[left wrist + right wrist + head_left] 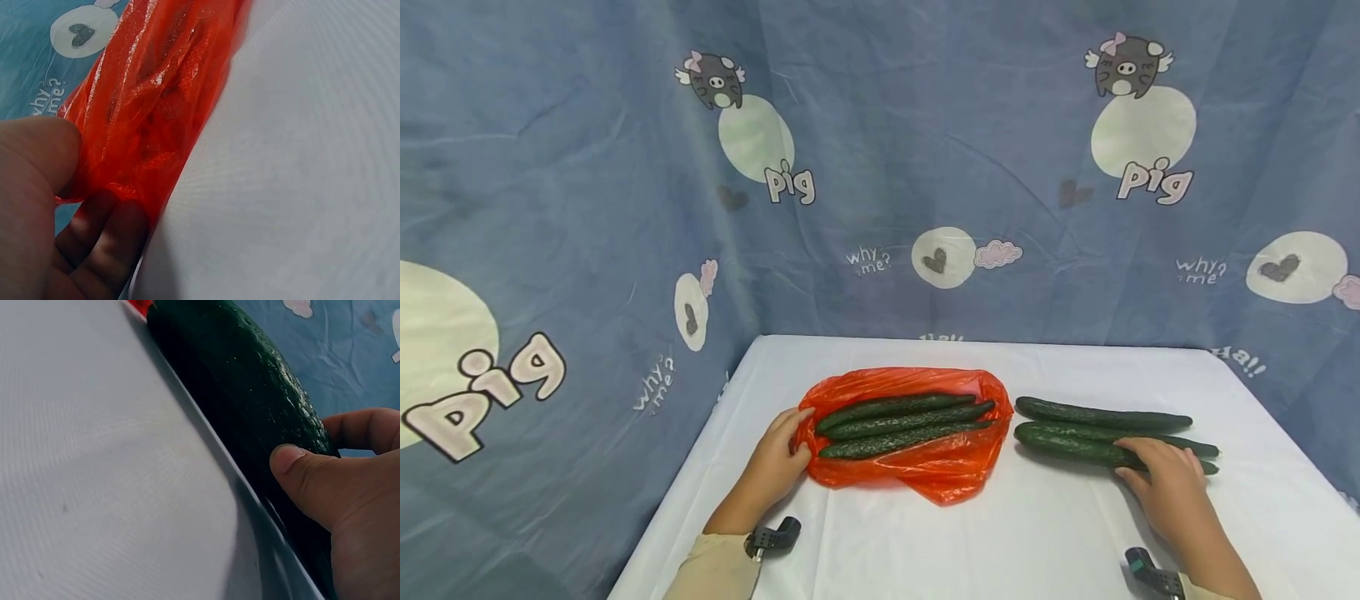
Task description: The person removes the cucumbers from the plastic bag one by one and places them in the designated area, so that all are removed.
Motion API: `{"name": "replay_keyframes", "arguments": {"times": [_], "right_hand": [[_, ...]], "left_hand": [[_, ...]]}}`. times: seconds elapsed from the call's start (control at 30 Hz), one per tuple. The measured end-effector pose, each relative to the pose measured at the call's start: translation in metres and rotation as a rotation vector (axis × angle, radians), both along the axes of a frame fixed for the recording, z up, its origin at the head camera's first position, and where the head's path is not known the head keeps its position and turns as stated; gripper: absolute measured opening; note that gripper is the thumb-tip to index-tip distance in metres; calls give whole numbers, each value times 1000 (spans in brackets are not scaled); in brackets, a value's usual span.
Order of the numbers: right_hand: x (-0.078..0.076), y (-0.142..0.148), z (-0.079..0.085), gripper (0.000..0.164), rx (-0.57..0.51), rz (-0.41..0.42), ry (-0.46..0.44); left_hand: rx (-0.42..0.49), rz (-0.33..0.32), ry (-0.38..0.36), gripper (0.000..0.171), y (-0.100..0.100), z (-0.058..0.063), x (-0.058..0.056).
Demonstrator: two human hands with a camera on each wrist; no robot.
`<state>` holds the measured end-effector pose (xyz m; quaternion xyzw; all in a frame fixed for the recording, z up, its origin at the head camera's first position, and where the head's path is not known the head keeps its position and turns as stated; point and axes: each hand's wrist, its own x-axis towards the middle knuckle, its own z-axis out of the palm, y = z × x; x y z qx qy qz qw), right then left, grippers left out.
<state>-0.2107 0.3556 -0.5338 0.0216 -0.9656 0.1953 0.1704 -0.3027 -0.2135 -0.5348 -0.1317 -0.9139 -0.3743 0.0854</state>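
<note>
A red plastic bag (958,467) lies spread on the white table with three dark green cucumbers (902,427) on it. At the bag's left end, my left hand (775,462) holds the crinkled plastic between thumb and fingers; the left wrist view shows the bag (144,119) bunched there. Three more cucumbers lie side by side to the right of the bag. My right hand (1176,492) grips the nearest cucumber (1067,446) toward its right end. In the right wrist view the thumb presses this cucumber's (231,375) near side, and the fingers reach over its far side.
The farthest loose cucumber (1105,415) lies behind the other two, its left end close to the bag. A white cloth covers the table (880,558). Blue printed curtain (865,150) hangs behind the table and along its left side.
</note>
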Motion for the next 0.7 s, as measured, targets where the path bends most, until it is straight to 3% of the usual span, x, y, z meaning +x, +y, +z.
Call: {"name": "replay_keyframes", "arguments": {"times": [0.5, 0.7], "right_hand": [[-3, -2, -4, 43, -1, -25, 65], [-5, -4, -4, 43, 4, -43, 42]], "left_hand": [[-2, -4, -31, 59, 0, 0, -2], [-10, 1, -16, 60, -1, -1, -2]]}}
